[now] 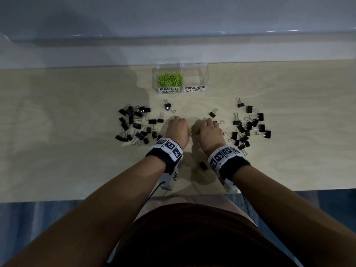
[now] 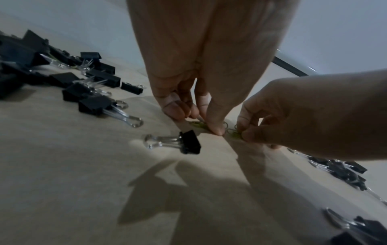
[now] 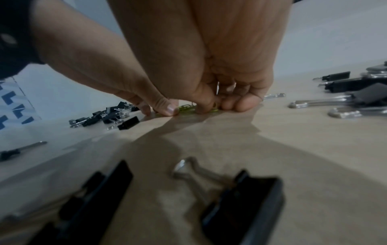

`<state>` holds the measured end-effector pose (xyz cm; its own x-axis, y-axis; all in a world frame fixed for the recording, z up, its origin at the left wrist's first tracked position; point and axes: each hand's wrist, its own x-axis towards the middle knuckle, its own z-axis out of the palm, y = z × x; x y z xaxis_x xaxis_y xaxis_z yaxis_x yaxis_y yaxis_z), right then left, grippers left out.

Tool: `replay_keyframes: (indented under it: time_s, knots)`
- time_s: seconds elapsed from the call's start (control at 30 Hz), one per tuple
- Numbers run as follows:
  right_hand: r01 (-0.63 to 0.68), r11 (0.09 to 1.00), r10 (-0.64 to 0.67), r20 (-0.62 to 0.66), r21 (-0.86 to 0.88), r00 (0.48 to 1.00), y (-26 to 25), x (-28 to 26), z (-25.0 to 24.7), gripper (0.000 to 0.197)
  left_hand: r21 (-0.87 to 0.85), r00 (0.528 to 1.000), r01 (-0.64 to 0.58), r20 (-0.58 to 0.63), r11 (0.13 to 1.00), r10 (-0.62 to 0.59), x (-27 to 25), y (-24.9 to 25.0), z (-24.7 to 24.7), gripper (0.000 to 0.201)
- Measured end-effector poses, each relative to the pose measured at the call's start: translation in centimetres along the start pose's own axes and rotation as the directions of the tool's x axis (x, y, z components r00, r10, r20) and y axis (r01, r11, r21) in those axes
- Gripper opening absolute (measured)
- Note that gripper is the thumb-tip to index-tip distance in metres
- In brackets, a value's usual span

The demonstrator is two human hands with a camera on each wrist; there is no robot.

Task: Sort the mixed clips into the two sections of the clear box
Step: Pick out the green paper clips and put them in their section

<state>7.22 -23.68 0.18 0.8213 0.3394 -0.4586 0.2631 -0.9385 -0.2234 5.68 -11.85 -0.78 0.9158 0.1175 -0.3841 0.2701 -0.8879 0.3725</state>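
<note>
A clear two-section box [image 1: 204, 74] stands at the table's far edge. Its left section, labelled PAPER CLIPS, holds green paper clips [image 1: 170, 79]; the right section, labelled BINDER CLIPS, looks empty. Black binder clips lie in a left heap [image 1: 134, 125] and a right heap [image 1: 248, 128]. Both hands meet at the table's middle over a few green paper clips [image 1: 192, 129]. My left hand [image 1: 178, 130] pinches green clips [image 2: 198, 124] against the wood. My right hand [image 1: 209, 132] pinches green clips [image 3: 188, 108] beside it.
Single binder clips lie loose: one [image 1: 168, 106] in front of the box, one [image 1: 212, 113] right of centre, one [image 1: 203, 166] between my wrists. The wooden table [image 1: 77, 160] ends at a near edge by my body; a grey wall rises behind the box.
</note>
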Motion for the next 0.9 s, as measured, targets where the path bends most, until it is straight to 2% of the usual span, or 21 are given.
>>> replay_keyframes:
  time_s: [0.2, 0.37, 0.47, 0.53, 0.6, 0.67, 0.73, 0.9]
  knots:
    - [0.017, 0.999, -0.017, 0.018, -0.029, 1.000, 0.1, -0.1, -0.2, 0.037, 0.034, 1.000, -0.004, 0.010, 0.999, 0.004, -0.2, -0.1, 0.6, 0.027]
    - [0.093, 0.995, -0.090, -0.058, 0.045, 0.994, 0.6, -0.3, 0.0, 0.030, 0.019, 0.997, -0.071, 0.010, 0.997, 0.071, -0.2, -0.2, 0.2, 0.019]
    - [0.089, 0.992, -0.081, -0.090, 0.092, 0.993, 0.9, -0.3, 0.9, 0.037, -0.041, 0.996, -0.084, 0.019, 0.996, 0.085, -0.1, -0.7, -0.2, 0.013]
    - [0.080, 0.993, -0.077, -0.040, 0.085, 0.996, 1.1, -0.4, 0.6, 0.039, -0.097, 0.996, -0.085, 0.026, 0.992, 0.088, -0.2, -1.1, -0.6, 0.011]
    - [0.089, 0.994, -0.090, 0.028, 0.056, 0.996, 1.4, -0.5, -0.1, 0.049, -0.176, 0.996, -0.082, 0.023, 0.981, 0.087, -0.1, -1.7, -1.5, 0.013]
    - [0.079, 0.996, -0.082, 0.072, 0.040, 0.994, 1.9, 0.0, -0.9, 0.050, -0.268, 0.996, -0.094, -0.018, 0.959, 0.093, 0.2, -2.4, -3.0, 0.013]
    - [0.081, 0.995, -0.083, 0.049, 0.058, 0.995, 1.8, 0.9, -1.7, 0.046, -0.336, 0.992, -0.112, -0.096, 0.935, 0.085, 1.0, -2.8, -5.2, 0.011]
    - [0.168, 0.976, -0.147, -0.154, 0.136, 0.977, -1.9, 5.5, -6.3, 0.023, -0.374, 0.947, -0.118, -0.321, 0.920, -0.009, 5.8, -3.7, -10.4, 0.010]
